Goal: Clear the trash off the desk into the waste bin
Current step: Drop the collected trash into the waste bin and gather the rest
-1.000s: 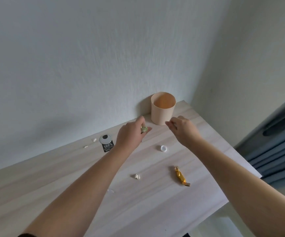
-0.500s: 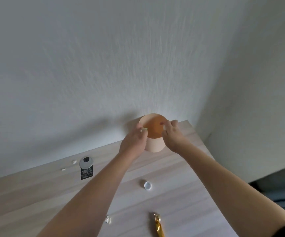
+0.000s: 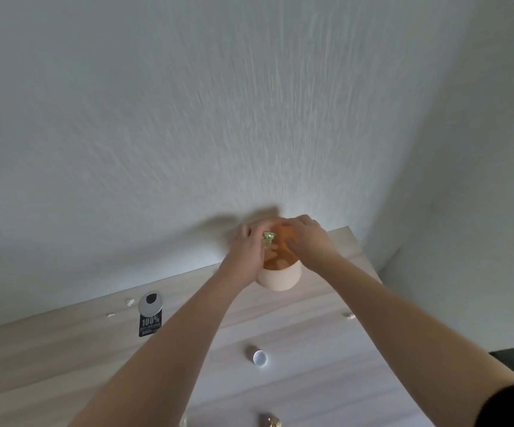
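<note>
A small peach waste bin [image 3: 280, 280] with an orange inside stands on the pale wooden desk [image 3: 64, 359] against the wall. My left hand [image 3: 244, 252] is over the bin's left rim, pinching a small green-gold wrapper [image 3: 268, 238] above the opening. Over the right rim, my right hand [image 3: 312, 241] has its thumb and fingers apart, and I see nothing between them. Left on the desk are a white bottle cap [image 3: 260, 358], a gold candy wrapper [image 3: 270, 421] at the bottom edge, a black "100%" tag [image 3: 150, 318] and white paper scraps [image 3: 130, 302].
A white textured wall rises right behind the bin, and a side wall meets it at the desk's right end. One more scrap [image 3: 349, 315] lies near the desk's right edge. Dark fabric shows at the far right, below the desk.
Both hands moved forward from in front of the bin to over its opening. The left still carries the green-gold wrapper. The right hand's pinch has loosened. The view tilted upward.
</note>
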`<state>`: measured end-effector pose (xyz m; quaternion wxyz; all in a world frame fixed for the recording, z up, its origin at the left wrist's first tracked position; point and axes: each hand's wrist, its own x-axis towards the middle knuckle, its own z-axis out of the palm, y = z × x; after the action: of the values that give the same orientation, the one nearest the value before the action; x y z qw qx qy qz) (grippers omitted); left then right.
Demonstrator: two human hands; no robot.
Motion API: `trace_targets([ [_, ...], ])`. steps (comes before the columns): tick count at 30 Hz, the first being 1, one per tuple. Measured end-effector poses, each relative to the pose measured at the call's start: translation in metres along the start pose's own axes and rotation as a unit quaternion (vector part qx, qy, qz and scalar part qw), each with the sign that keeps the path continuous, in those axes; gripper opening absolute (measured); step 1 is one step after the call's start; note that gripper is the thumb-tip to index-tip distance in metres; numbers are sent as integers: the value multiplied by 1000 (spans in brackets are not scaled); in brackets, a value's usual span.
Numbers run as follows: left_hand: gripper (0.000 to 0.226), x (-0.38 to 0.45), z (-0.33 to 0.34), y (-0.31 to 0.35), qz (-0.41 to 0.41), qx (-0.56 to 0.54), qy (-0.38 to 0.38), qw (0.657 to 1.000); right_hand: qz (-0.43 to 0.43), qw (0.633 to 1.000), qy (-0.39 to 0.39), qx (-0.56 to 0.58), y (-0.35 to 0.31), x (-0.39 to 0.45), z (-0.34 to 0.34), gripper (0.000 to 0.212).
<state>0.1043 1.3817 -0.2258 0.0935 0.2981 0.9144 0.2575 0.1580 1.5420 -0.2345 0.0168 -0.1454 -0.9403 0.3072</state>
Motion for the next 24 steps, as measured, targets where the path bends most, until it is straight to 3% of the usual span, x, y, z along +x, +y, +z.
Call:
trace_targets([
  [4,31,25,16,5,21,79,-33,996,45,997,58,-3,47,-21,-9,24],
  [8,31,37,35,6,54,143,-37,988,99,995,-4,-8,88,-52,-2,22],
  [14,40,39,48,4,28,210,-46,976,165,979,-117,-36,127,-84,28,27],
  [19,34,25,41,7,28,154,-2,988,211,960,-161,-87,139,-99,54,33],
  [24,30,-12,30,1,74,128,54,987,241,965,-94,-45,148,-112,74,19],
])
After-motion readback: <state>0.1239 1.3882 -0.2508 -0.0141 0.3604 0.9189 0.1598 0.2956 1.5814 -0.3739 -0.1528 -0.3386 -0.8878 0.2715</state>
